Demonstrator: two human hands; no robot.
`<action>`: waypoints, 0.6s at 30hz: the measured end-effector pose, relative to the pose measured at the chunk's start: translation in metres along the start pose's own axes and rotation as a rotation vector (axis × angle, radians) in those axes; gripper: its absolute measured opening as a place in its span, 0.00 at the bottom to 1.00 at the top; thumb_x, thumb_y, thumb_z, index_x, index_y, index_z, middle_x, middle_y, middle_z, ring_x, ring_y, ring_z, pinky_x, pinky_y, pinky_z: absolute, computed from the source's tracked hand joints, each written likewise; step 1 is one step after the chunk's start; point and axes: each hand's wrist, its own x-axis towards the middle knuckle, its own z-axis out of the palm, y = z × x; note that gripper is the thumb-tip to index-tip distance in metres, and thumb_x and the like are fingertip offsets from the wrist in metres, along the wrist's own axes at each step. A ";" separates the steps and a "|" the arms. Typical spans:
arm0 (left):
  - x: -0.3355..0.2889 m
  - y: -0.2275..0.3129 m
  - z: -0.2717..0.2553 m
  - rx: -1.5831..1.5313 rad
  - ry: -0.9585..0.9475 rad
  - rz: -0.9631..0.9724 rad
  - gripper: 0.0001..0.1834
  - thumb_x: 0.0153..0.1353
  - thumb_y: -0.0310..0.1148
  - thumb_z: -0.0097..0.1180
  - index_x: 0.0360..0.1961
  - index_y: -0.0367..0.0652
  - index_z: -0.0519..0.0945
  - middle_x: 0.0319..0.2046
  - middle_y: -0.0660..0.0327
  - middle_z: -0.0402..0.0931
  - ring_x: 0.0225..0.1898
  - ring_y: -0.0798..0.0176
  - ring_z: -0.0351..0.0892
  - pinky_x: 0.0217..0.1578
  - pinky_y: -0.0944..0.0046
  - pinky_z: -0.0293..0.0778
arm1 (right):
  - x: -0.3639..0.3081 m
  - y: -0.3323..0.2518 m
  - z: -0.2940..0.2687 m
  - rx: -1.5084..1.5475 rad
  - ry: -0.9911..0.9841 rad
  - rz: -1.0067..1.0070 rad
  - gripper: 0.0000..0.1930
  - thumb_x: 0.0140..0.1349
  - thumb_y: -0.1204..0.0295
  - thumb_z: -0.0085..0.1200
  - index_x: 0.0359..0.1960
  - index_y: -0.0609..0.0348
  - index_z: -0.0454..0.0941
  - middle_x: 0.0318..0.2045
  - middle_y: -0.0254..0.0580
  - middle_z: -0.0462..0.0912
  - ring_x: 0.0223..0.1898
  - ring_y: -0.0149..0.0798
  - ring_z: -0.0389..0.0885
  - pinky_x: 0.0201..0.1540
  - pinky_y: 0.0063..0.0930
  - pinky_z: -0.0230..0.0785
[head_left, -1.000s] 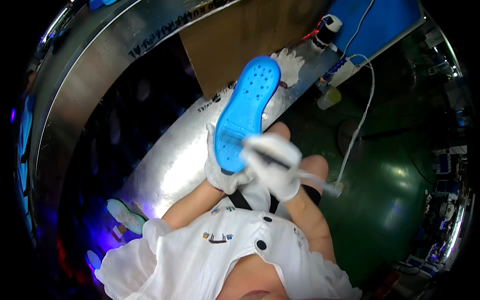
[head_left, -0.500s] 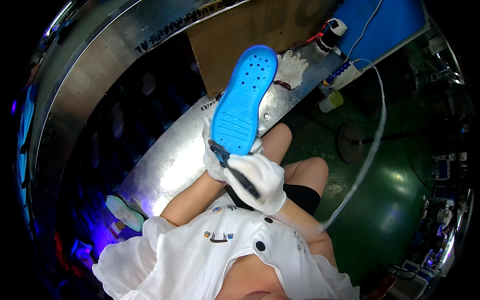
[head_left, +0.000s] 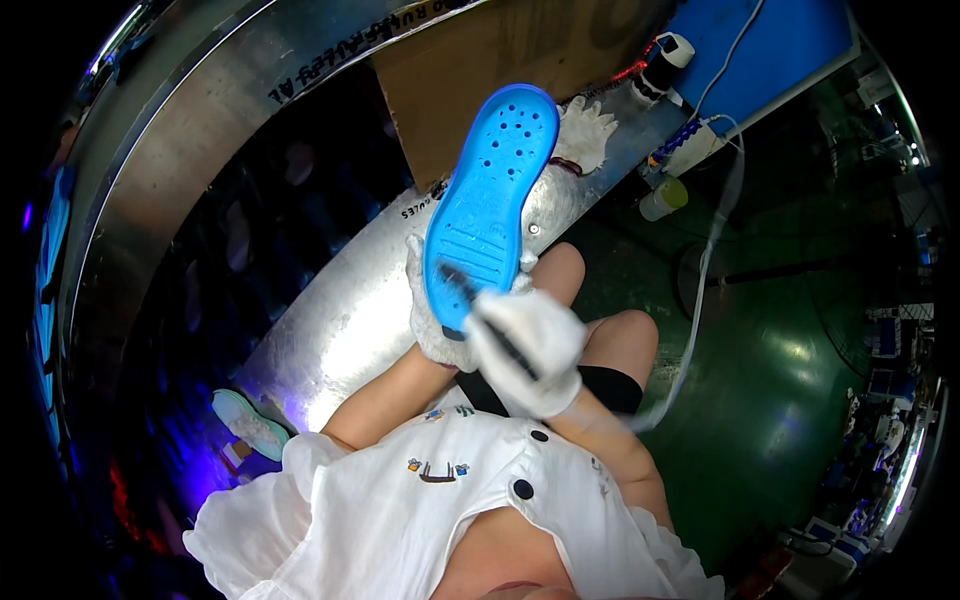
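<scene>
A bright blue shoe sole lies tilted upward in front of me, with small holes at its toe end and ridges near its heel. My gloved left hand grips the heel end from below, its fingers showing on both sides of the sole. My gloved right hand, smeared by motion, is closed around a black-handled brush. The dark bristle end is over the ridged heel area; whether it touches cannot be told.
A metal bench runs beneath the sole. Beyond are cardboard, a spare white glove, a black-and-white bottle and a yellowish-capped jar. A pale hose loops on the right. A pale green sole lies at left.
The brush has moved from the heel's left edge inward over the ridges, with my right hand shifting slightly right. The hose has swung left. The sole is nearly where it was.
</scene>
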 end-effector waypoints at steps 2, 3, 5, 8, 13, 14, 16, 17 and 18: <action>0.006 0.002 -0.001 -0.042 -0.108 -0.103 0.50 0.59 0.77 0.44 0.62 0.39 0.66 0.50 0.40 0.71 0.47 0.47 0.74 0.47 0.47 0.77 | -0.003 -0.014 0.000 0.211 -0.065 0.148 0.08 0.55 0.77 0.65 0.37 0.59 0.81 0.31 0.42 0.83 0.29 0.40 0.82 0.32 0.29 0.74; 0.002 0.006 -0.002 -0.042 -0.097 -0.097 0.50 0.59 0.77 0.44 0.62 0.39 0.66 0.50 0.40 0.71 0.47 0.47 0.74 0.47 0.47 0.77 | -0.002 -0.016 -0.002 0.377 -0.038 0.431 0.08 0.55 0.79 0.64 0.37 0.60 0.81 0.31 0.42 0.83 0.29 0.37 0.82 0.33 0.29 0.74; -0.008 0.014 -0.001 0.102 0.189 -0.073 0.52 0.59 0.79 0.32 0.62 0.39 0.66 0.46 0.41 0.71 0.42 0.47 0.74 0.43 0.47 0.77 | -0.001 0.001 -0.007 0.492 0.038 0.660 0.07 0.59 0.81 0.61 0.38 0.63 0.80 0.33 0.41 0.84 0.32 0.30 0.82 0.36 0.27 0.74; 0.003 0.024 -0.001 0.159 0.086 -0.135 0.52 0.60 0.78 0.31 0.63 0.38 0.66 0.48 0.42 0.73 0.41 0.47 0.76 0.41 0.51 0.78 | -0.001 0.016 -0.018 0.057 -0.098 -0.091 0.10 0.55 0.78 0.63 0.40 0.59 0.80 0.39 0.38 0.83 0.34 0.36 0.82 0.33 0.26 0.76; 0.009 0.047 -0.007 0.313 -0.109 -0.219 0.49 0.64 0.71 0.39 0.68 0.35 0.65 0.57 0.40 0.74 0.48 0.41 0.81 0.46 0.51 0.81 | 0.006 0.008 -0.035 0.345 -0.303 0.209 0.11 0.55 0.73 0.66 0.41 0.56 0.84 0.39 0.41 0.86 0.34 0.43 0.83 0.37 0.32 0.77; 0.007 0.046 -0.001 0.428 0.171 -0.157 0.49 0.65 0.69 0.40 0.69 0.35 0.64 0.58 0.38 0.73 0.51 0.40 0.80 0.48 0.48 0.80 | 0.005 0.018 -0.036 0.398 -0.270 0.280 0.12 0.53 0.75 0.68 0.40 0.58 0.84 0.39 0.41 0.87 0.34 0.46 0.84 0.39 0.31 0.78; 0.008 0.051 0.014 0.295 0.257 -0.161 0.46 0.67 0.64 0.42 0.68 0.31 0.64 0.61 0.36 0.70 0.55 0.39 0.78 0.53 0.44 0.79 | 0.008 0.020 -0.034 0.266 -0.406 0.142 0.11 0.54 0.75 0.65 0.41 0.54 0.84 0.41 0.36 0.86 0.33 0.43 0.83 0.36 0.31 0.77; 0.008 0.058 0.013 0.465 0.116 -0.225 0.44 0.67 0.62 0.44 0.67 0.29 0.65 0.62 0.37 0.70 0.56 0.41 0.78 0.55 0.45 0.78 | 0.007 0.009 -0.038 0.099 -0.535 -0.005 0.12 0.54 0.74 0.63 0.41 0.49 0.83 0.44 0.33 0.85 0.30 0.40 0.82 0.33 0.32 0.76; 0.008 0.062 0.013 0.628 -0.022 -0.295 0.43 0.68 0.59 0.46 0.66 0.27 0.66 0.63 0.38 0.69 0.58 0.42 0.77 0.57 0.46 0.77 | 0.005 -0.003 -0.041 -0.092 -0.650 -0.064 0.12 0.53 0.72 0.62 0.41 0.46 0.81 0.46 0.31 0.84 0.29 0.38 0.81 0.31 0.33 0.74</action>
